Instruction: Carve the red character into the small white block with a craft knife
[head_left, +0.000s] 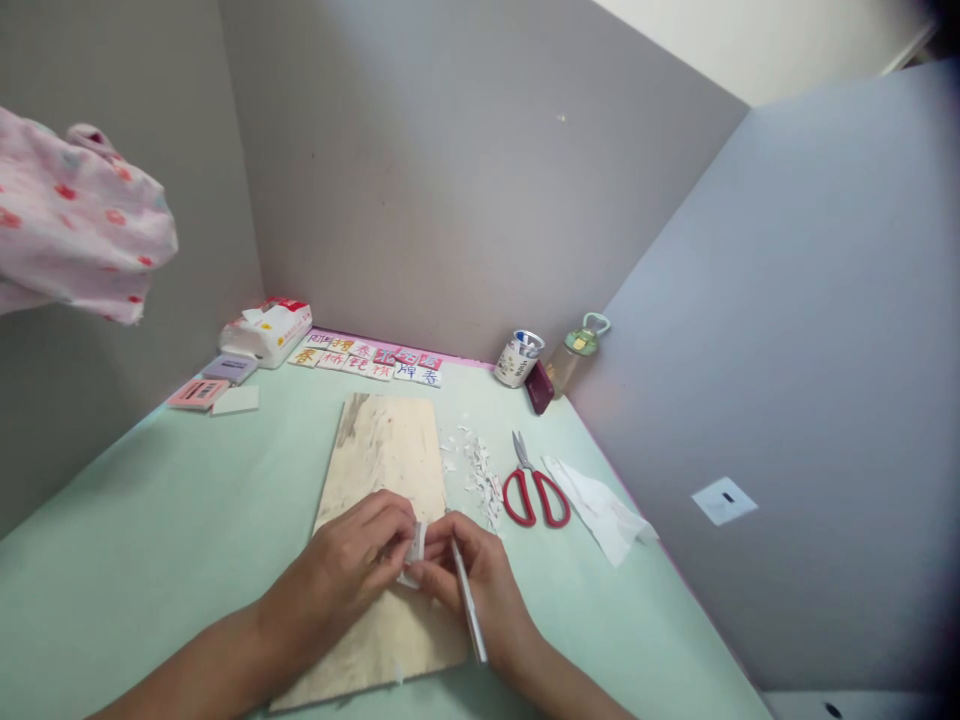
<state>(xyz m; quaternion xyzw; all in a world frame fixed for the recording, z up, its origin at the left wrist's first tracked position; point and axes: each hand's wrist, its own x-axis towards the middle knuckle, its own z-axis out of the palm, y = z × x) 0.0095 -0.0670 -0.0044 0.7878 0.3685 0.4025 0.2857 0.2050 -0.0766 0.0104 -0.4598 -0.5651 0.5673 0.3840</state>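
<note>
Both my hands meet over the lower part of a wooden board [397,440] that lies lengthwise on the table. My left hand [349,555] pinches a small white block [415,543] between thumb and fingers. The fingertips of my right hand [480,575] touch the block from the other side. A slim silver pen-shaped tool [468,600] rests in my right hand, its rear end pointing down toward me; its working tip is hidden. White shavings [482,470] are scattered to the right of the board.
Red-handled scissors [535,495] and a white tissue [600,505] lie to the right. Behind stand a can [519,358], a dark red phone-like object [538,388] and a bottle [576,352]. Lettered tiles [367,358], a tissue pack [266,332] and flat pads [199,393] sit at the back left.
</note>
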